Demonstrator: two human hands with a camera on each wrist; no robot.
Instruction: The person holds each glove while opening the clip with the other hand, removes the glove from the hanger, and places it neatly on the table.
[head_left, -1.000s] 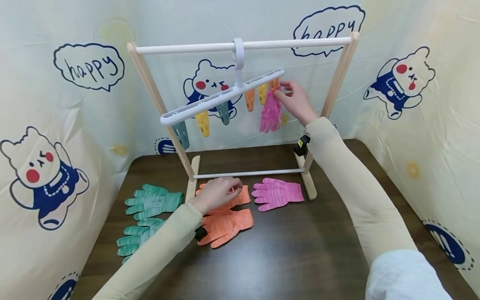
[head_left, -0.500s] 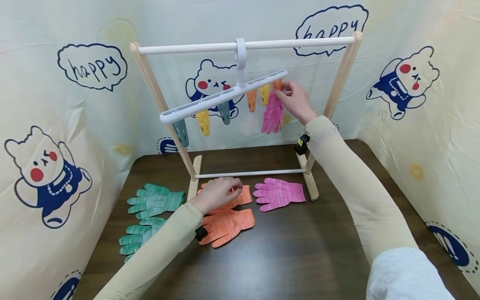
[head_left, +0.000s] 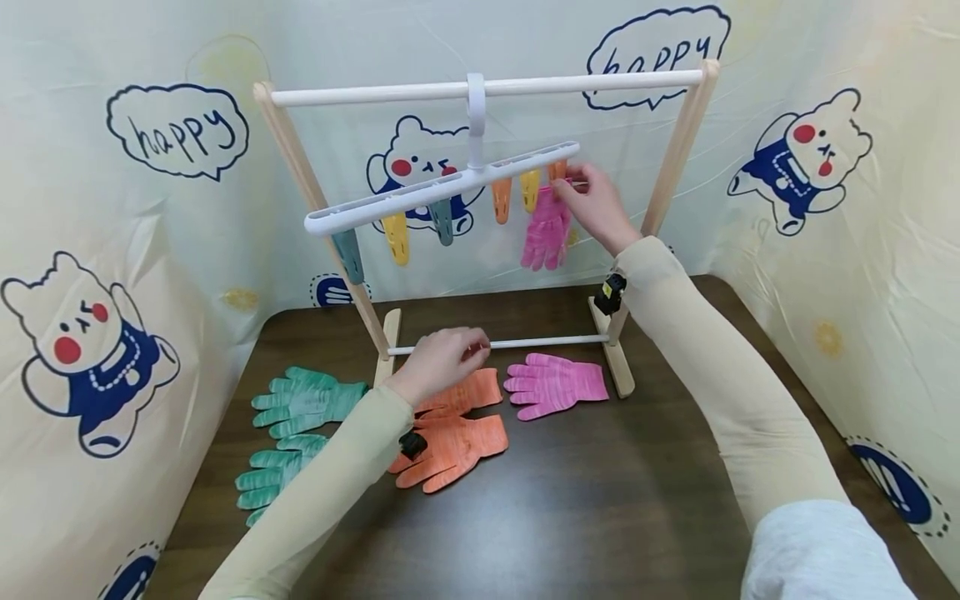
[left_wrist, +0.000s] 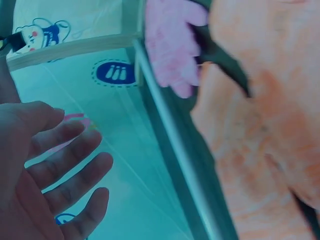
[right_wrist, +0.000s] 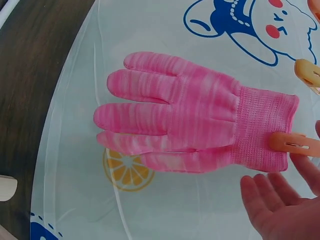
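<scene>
My right hand [head_left: 597, 204] is at the right end of the white hanger [head_left: 442, 187], its thumb and a finger on either side of an orange clothespin [right_wrist: 295, 143]. That clothespin bites the cuff of a pink glove [right_wrist: 175, 115], which hangs fingers down in the head view. The other fingers of the right hand lie extended below the cuff in its wrist view. My left hand [head_left: 442, 360] hovers over the orange gloves [head_left: 457, 450], holding nothing, its fingers loosely bent and spread in the left wrist view.
A wooden rack [head_left: 678, 150] with a white top rod [head_left: 360, 95] bears the hanger. Yellow, orange and grey-green clothespins [head_left: 442, 222] hang from it. Green gloves [head_left: 311, 402] lie at the table's left, another pink glove [head_left: 555, 386] by the rack's right foot.
The hanger has turned slightly, its left end rising and its right end dipping a little. My left hand has lifted a bit. The right hand stays at the orange clothespin.
</scene>
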